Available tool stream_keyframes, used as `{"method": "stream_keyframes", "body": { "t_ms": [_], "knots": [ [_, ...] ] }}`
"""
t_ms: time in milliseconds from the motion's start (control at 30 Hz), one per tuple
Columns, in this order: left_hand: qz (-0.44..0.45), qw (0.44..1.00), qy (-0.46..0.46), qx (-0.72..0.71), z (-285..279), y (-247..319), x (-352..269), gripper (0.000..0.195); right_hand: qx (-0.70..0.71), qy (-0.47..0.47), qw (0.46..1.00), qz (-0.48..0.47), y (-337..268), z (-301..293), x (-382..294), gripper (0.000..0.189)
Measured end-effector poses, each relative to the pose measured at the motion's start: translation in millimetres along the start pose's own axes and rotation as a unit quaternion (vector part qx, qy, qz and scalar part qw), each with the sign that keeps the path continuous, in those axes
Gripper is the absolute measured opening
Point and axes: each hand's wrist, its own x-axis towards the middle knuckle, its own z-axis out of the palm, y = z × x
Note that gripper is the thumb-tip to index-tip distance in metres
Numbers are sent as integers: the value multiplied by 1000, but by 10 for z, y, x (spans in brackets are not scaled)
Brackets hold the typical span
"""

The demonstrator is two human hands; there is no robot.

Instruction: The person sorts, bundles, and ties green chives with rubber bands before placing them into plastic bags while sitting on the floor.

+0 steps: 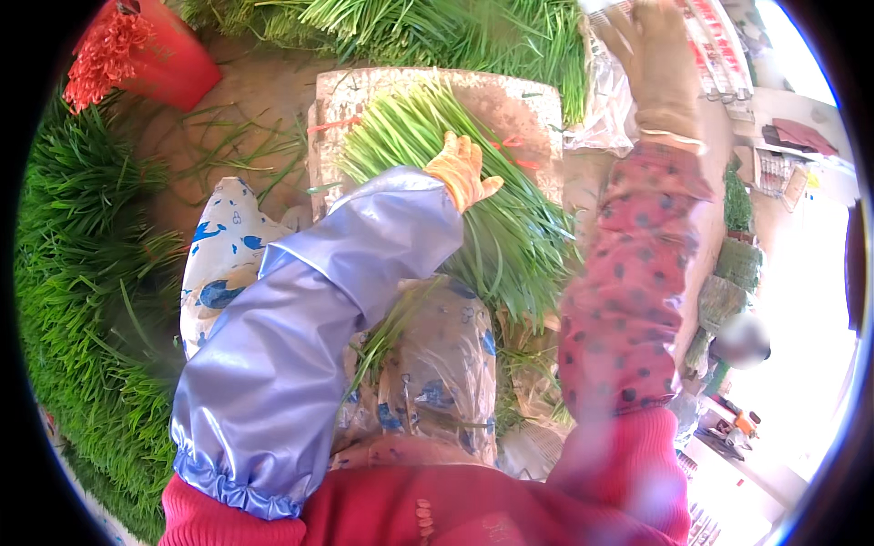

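In an orange glove, my left hand (461, 170) rests on a loose spread of long green leaves, likely garlic chives (505, 239). Its fingers lie over the leaves and the thumb points right. The pale cut ends fan toward the upper left of a worn board (539, 102). Red ties (522, 160) show beside the leaves on this board. My right hand (655, 68), in a tan glove, reaches to the top right and is motion-blurred. Clear plastic (604, 102) lies beside it; its fingertips are cut off by the frame edge, so any hold is hidden.
A red bucket (177, 61) stands upper left, with a bunch of red ties (106, 61) at its mouth. Dense green leaves (89, 273) line the left side, and more bundles (444, 27) lie behind the board. Wrapped bundles (737, 263) sit far right.
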Motion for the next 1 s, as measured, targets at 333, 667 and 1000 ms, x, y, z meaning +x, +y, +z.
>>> {"method": "stream_keyframes", "body": {
  "t_ms": [333,667,1000],
  "knots": [
    [-13,986,154,62,319,37,24,54,6,-66,980,188,-70,1351,-774,30],
    [-54,994,95,-24,247,89,-32,79,-41,-166,964,203,-594,1330,-495,53],
    [-193,978,81,-19,175,473,178,56,26,-51,987,153,-477,1571,-489,40]
  ]
}}
